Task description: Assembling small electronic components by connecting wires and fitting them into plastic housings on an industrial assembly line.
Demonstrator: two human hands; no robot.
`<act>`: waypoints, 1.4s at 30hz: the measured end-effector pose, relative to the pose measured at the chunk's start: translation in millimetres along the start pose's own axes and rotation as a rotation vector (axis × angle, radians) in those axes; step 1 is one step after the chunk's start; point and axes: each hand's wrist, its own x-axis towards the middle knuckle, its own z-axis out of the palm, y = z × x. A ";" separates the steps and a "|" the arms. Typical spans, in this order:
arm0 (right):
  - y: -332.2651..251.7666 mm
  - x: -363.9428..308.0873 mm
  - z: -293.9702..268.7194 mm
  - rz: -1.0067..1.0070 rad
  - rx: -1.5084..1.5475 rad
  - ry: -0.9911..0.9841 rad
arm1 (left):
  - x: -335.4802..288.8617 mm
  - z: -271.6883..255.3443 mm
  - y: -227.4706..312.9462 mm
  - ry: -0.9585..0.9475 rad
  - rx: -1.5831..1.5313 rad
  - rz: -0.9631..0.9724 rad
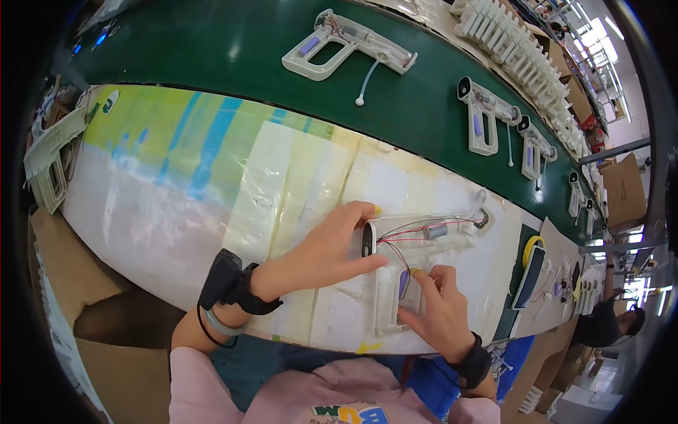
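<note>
A white gun-shaped plastic housing half [387, 311] lies open on the covered worktable in front of me. Inside it are a silver cylindrical motor [436, 231], red and black wires [402, 235] and a purple cylindrical battery [404, 284] in the handle part. My left hand [328, 247] straddles the housing's black end panel [368, 239], forefinger on the far side and thumb on the near side. My right hand [441, 307] is bent over the handle part, its fingertips by the battery and the wires, its thumb lower on the handle. The right fingers partly cover what they touch.
Beyond the worktable runs a green conveyor belt [247, 49] carrying similar housings [318, 69]. White parts [505, 39] are stacked along its far side. A yellow tape roll [533, 249] lies at right, cardboard boxes [127, 381] stand at left. Another person [604, 321] is far right.
</note>
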 end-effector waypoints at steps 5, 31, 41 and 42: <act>11.3 5.1 5.5 -0.035 0.081 -0.037 | 1.9 -0.7 0.1 -0.015 -0.021 -0.014; -20.4 18.2 -19.9 -0.084 0.042 -0.256 | 1.4 -0.3 5.4 -0.003 0.074 0.032; -4.7 15.4 0.8 -0.058 0.303 -0.104 | 10.7 -6.7 9.0 -0.038 -0.027 -0.124; -4.8 14.3 6.0 -0.044 0.288 -0.050 | 10.1 -6.2 8.5 -0.036 -0.039 -0.133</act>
